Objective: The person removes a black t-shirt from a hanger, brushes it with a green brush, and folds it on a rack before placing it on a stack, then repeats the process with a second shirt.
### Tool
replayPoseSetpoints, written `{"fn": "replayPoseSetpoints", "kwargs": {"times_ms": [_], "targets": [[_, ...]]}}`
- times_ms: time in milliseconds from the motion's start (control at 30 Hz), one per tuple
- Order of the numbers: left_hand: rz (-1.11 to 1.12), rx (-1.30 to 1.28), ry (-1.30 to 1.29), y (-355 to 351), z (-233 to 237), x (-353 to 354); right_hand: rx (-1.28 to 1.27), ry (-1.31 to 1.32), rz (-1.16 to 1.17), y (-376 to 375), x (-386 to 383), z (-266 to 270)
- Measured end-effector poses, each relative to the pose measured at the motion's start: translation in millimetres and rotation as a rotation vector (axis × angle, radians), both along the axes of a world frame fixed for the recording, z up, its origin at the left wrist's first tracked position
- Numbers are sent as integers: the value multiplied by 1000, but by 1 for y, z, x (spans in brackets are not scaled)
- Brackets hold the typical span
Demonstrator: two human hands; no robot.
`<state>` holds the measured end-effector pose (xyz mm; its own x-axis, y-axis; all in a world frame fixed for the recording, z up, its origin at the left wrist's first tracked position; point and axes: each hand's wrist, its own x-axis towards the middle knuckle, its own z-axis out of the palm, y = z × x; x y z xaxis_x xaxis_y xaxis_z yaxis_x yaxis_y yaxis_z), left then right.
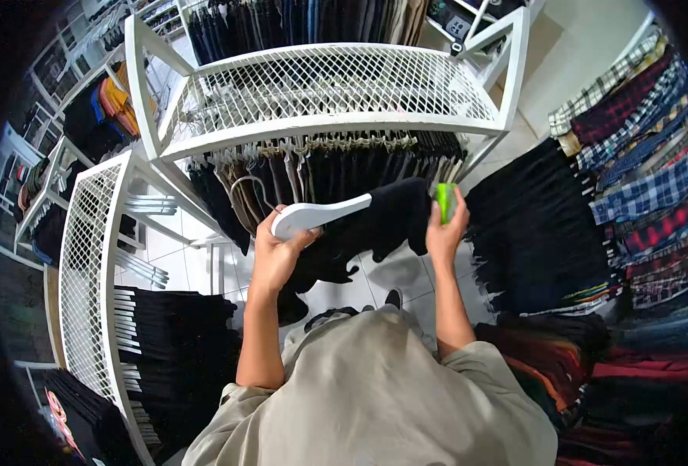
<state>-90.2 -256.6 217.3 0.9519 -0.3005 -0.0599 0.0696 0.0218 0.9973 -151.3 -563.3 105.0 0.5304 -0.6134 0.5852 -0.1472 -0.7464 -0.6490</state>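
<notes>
My left hand (276, 252) is closed round one end of a white hanger (324, 213), its metal hook curving up beside my fingers. A black garment (394, 213) hangs over the other end of the hanger and drapes down in front of me. Off the garment's right edge, my right hand (447, 225) pinches a small bright green object (443, 200) between thumb and fingers; its kind does not show.
Ahead stands a white rack (336, 128) with a mesh top, trousers hanging beneath. Another mesh-topped rack (88, 264) is at left, with black garments (177, 342) on white hangers. Black clothes (530, 225) and checked shirts (647, 194) hang along the right.
</notes>
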Motion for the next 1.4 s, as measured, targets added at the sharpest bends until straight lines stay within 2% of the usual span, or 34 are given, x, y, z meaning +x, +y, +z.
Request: {"fn": "replayPoseSetpoints", "kwargs": {"times_ms": [67,133,267,333,400,433,467,533,600,667,733,800,867,900,933,967,1067,1133,1200,1267,1300,1333,1367,1400], "targets": [[16,-11,-110,2,-9,1,68,-70,29,7,-13,25],[-7,17,-102,3,-11,0,41,-136,149,32,-19,54],[-50,74,-164,-5,5,-9,-244,-174,415,72,-16,66],[-135,171,-232,-4,11,-10,-313,-177,395,59,-4,44],[-98,117,-211,-1,1,-9,-45,-148,198,36,3,24],[-69,124,-191,2,-2,-9,28,32,100,23,1,13],[-40,131,-171,3,-3,-9,-8,9,51,9,-1,-2],[-35,146,-193,3,0,-8,28,-71,69,13,-11,20],[-55,200,-214,5,2,-13,-11,-167,187,36,-18,54],[-68,191,-195,1,0,-12,-81,-206,319,61,-19,72],[-106,193,-154,-2,2,-13,-281,-212,428,72,-13,71],[-108,207,-209,-2,2,-12,-296,-171,390,61,-3,58],[-97,217,-259,3,0,-13,-50,-189,265,37,10,40],[-89,219,-256,6,-1,-12,-64,-85,127,19,12,27],[-82,221,-254,8,-2,-12,74,13,28,11,8,25],[-53,245,-336,8,2,-14,77,-30,40,4,2,24],[-44,317,-337,8,7,-17,79,-143,143,20,-14,57],[-50,320,-349,5,9,-17,-92,-159,370,45,-19,87],[-62,353,-357,2,8,-17,-245,-159,464,60,-18,97],[-61,359,-413,2,5,-16,-256,-114,458,51,-6,74],[-47,366,-457,4,3,-17,-184,-151,415,44,0,69],[-43,361,-458,5,2,-17,-42,-75,321,33,4,57],[-43,357,-476,7,-1,-17,-12,15,234,14,5,38],[-39,353,-496,9,-2,-17,18,101,150,8,6,41]]}}
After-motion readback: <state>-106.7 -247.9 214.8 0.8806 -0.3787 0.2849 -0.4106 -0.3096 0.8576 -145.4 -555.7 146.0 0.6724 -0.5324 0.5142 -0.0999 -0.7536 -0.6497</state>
